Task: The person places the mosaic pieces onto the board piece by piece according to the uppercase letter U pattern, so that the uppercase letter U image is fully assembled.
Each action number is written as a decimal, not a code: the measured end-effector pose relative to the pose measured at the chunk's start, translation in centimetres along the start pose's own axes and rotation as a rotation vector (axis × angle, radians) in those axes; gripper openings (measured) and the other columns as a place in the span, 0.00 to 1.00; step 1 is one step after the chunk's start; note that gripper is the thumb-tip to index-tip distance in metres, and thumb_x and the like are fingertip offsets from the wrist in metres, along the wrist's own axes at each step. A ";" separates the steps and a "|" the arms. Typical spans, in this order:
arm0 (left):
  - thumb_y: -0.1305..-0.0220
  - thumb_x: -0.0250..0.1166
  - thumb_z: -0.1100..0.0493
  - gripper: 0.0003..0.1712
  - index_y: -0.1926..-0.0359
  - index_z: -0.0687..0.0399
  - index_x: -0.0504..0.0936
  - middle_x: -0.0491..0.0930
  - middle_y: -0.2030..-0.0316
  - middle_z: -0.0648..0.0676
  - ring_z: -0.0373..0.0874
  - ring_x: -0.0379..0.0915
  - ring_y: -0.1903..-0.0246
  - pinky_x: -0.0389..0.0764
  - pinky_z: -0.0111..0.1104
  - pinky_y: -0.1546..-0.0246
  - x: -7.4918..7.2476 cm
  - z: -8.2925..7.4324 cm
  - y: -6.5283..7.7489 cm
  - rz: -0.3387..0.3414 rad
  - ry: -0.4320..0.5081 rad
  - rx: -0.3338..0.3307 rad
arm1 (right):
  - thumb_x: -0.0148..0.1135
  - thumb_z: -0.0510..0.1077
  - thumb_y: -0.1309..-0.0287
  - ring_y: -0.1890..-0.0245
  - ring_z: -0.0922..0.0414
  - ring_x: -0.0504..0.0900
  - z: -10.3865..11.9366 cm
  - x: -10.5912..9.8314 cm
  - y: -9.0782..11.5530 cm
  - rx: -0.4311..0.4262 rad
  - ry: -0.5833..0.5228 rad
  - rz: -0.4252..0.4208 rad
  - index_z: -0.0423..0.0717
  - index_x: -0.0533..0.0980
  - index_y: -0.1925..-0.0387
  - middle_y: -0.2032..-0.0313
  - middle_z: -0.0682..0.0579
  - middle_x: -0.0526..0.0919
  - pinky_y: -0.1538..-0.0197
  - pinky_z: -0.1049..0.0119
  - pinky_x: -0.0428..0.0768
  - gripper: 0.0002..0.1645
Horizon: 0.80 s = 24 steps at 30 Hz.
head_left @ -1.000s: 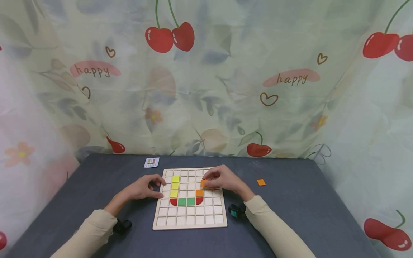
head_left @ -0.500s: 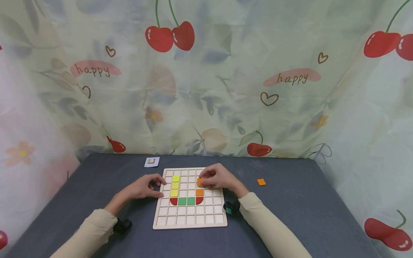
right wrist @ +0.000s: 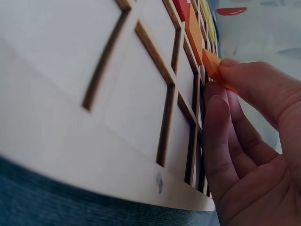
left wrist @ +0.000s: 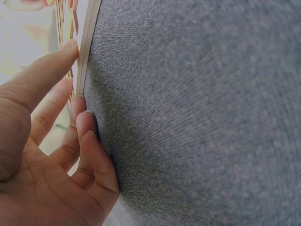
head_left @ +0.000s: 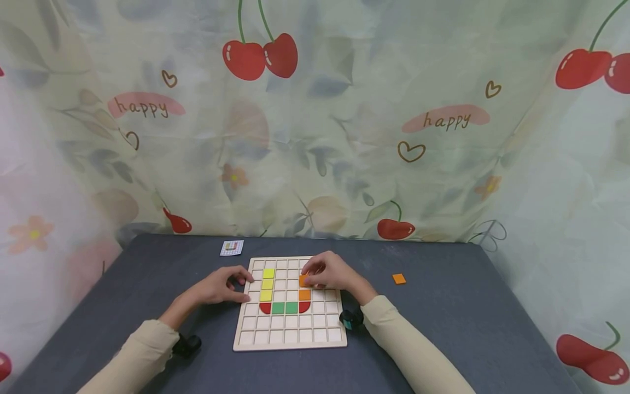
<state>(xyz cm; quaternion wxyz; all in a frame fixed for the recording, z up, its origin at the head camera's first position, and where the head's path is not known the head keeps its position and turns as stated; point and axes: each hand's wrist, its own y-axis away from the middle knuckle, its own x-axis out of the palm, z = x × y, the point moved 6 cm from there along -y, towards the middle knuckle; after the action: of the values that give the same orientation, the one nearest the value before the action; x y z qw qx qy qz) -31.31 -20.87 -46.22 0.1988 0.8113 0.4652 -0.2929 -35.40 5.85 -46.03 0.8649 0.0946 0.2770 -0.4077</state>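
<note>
A wooden grid board (head_left: 290,345) with pale square cells lies on the dark table. My right hand (head_left: 331,272) pinches an orange square tile (right wrist: 214,69) between thumb and fingers, tilted over the cell just beyond a seated orange tile (head_left: 304,295). Two green tiles (head_left: 284,308) form a row between a left red rounded piece (head_left: 265,308) and a right red rounded piece (head_left: 303,308). Yellow tiles (head_left: 267,284) make a column on the left. My left hand (head_left: 220,285) rests its fingertips and thumb against the board's left edge, as the left wrist view also shows.
Another orange tile (head_left: 399,279) lies on the table to the right of the board. A small pattern card (head_left: 232,248) sits behind the board's far left corner. A printed curtain (head_left: 315,137) encloses the table at the back and sides.
My right hand has moved left with the orange tile, from beside the column to over the cell beyond the seated orange tile. My left hand stays at the board's edge.
</note>
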 end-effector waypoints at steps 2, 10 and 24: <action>0.42 0.77 0.60 0.21 0.49 0.58 0.82 0.74 0.58 0.56 0.52 0.68 0.60 0.70 0.38 0.63 0.0 0.1 0.0 0.000 0.001 0.000 | 0.72 0.37 0.39 0.77 0.56 0.81 0.1 0.0 0.0 -0.008 0.019 -0.001 0.40 0.86 0.58 0.70 0.53 0.85 0.71 0.64 0.80 0.08; 0.42 0.78 0.60 0.21 0.49 0.58 0.82 0.74 0.58 0.55 0.51 0.69 0.60 0.70 0.38 0.62 0.0 0.2 -0.1 -0.004 -0.008 -0.009 | 0.74 0.39 0.40 0.70 0.61 0.81 0.0 0.2 -0.1 -0.011 0.123 -0.017 0.45 0.87 0.61 0.71 0.60 0.84 0.64 0.65 0.78 0.06; 0.42 0.77 0.60 0.21 0.49 0.58 0.82 0.74 0.59 0.56 0.52 0.69 0.60 0.70 0.38 0.62 0.0 -0.1 0.0 -0.002 -0.013 -0.007 | 0.74 0.38 0.41 0.67 0.54 0.82 0.3 0.4 0.2 -0.031 0.133 -0.030 0.44 0.87 0.61 0.69 0.59 0.83 0.62 0.65 0.78 0.06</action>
<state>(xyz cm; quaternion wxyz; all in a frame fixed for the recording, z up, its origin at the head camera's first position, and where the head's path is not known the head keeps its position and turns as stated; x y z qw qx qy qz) -31.31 -20.82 -46.18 0.2046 0.8081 0.4659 -0.2967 -34.95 5.60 -46.02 0.8398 0.1039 0.3417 -0.4088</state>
